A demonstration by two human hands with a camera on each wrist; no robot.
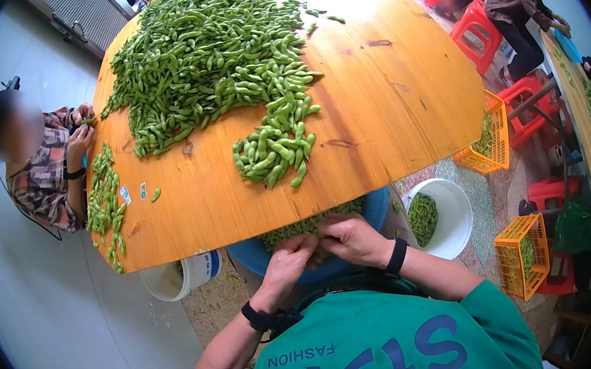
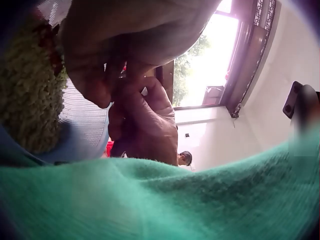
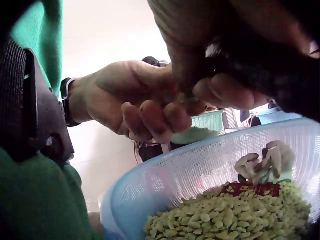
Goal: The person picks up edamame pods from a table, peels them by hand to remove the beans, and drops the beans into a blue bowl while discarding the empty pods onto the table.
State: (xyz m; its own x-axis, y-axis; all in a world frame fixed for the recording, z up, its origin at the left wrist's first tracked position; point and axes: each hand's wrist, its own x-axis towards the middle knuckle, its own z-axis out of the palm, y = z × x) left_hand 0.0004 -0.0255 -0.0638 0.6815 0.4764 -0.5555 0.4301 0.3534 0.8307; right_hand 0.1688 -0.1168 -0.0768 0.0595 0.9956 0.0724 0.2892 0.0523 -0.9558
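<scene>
Over a blue basin (image 1: 382, 211) at the table's near edge, the left hand (image 1: 288, 261) and right hand (image 1: 356, 239) meet at the fingertips, with fingers curled. Between them in the right wrist view is a small, mostly hidden thing that looks like a pod (image 3: 188, 100), pinched by the left hand (image 3: 135, 97) and the right hand (image 3: 195, 35). Below lie shelled green beans (image 3: 225, 215) in the basin, beside a red patch and some crumpled pale things (image 3: 267, 162). The left wrist view shows both hands close up, dark and blurred.
A large heap of green pods (image 1: 203, 57) covers the back of the wooden table (image 1: 389, 117), with a smaller pile (image 1: 274, 151) nearer. White buckets (image 1: 457, 214) stand under the edge. A person (image 1: 42, 168) sits at the left; orange crates (image 1: 522, 254) and red stools are at the right.
</scene>
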